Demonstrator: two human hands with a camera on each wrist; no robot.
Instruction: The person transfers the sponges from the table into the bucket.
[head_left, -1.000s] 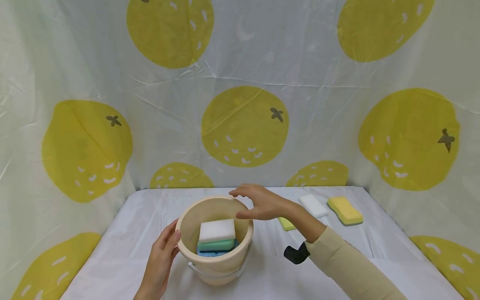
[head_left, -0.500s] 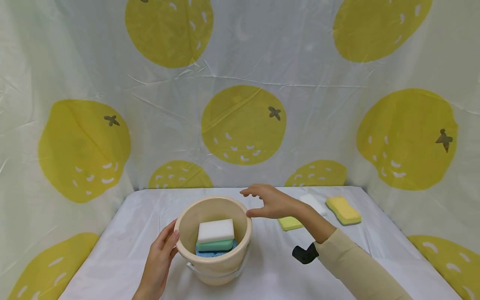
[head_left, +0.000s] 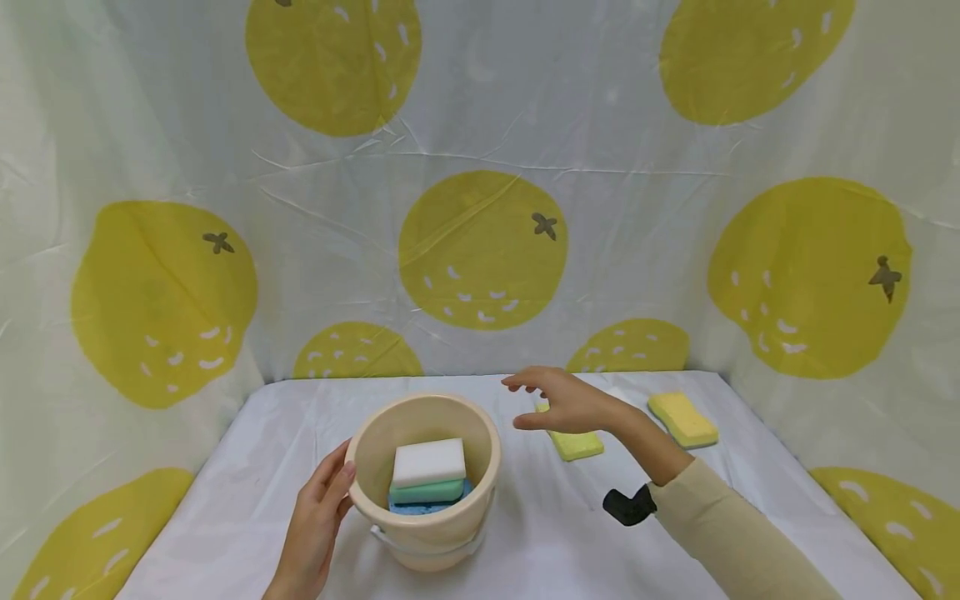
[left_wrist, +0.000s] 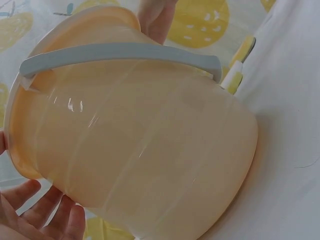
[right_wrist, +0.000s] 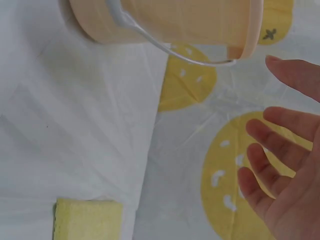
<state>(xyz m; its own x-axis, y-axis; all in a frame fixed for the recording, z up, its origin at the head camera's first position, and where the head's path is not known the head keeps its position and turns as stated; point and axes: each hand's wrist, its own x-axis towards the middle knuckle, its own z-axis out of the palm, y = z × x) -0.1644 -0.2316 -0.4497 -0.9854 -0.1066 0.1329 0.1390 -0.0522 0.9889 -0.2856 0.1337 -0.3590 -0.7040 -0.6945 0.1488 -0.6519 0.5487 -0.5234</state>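
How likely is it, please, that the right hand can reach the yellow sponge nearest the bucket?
Probably yes: the empty right hand is near that yellow sponge, nothing visible lies on it, and the bucket stands clear of it.

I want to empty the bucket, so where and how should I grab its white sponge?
Probably pinch the white sponge by its side edges, from above with the right hand: it lies on the green sponge, gaps beside it, and the bucket surrounds it.

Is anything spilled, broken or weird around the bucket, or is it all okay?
Nothing stands out. The bucket stands upright, its handle hanging down, with the white sponge stacked on the green sponge inside. I see no spills or cracks.
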